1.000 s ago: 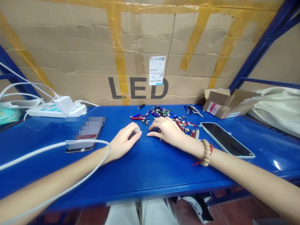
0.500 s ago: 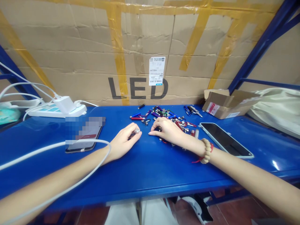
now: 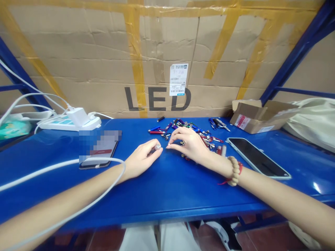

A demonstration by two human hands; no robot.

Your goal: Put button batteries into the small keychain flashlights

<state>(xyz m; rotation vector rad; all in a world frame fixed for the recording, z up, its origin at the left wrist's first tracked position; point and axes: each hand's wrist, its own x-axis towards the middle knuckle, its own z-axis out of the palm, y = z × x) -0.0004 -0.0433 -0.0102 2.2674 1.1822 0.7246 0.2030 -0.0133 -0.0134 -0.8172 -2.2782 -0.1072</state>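
Note:
My left hand (image 3: 143, 157) is closed around a small metal tube (image 3: 157, 147). Only the tube's silvery end shows between thumb and fingers. Just to the right, my right hand (image 3: 187, 144) has thumb and index fingertip brought together in a pinch. Something tiny and pale seems to sit at those fingertips, too small to name. A short gap separates the two hands. Behind and under my right hand lies a pile of small coloured metal tubes with clips (image 3: 201, 130), in red, blue, purple and green. My right hand and wrist cover part of it.
Phones lie at left (image 3: 101, 153) and right (image 3: 258, 157) on the blue table (image 3: 167, 195). A white cable (image 3: 104, 159) loops over my left forearm. A power strip (image 3: 54, 122) stands back left, an open small carton (image 3: 251, 120) back right. A large cardboard box (image 3: 104, 62) walls the back.
The view has shifted slightly, so everything sits a little further right. My right fingers have arched a bit higher, still pinched. My left hand keeps its hold on the tube.

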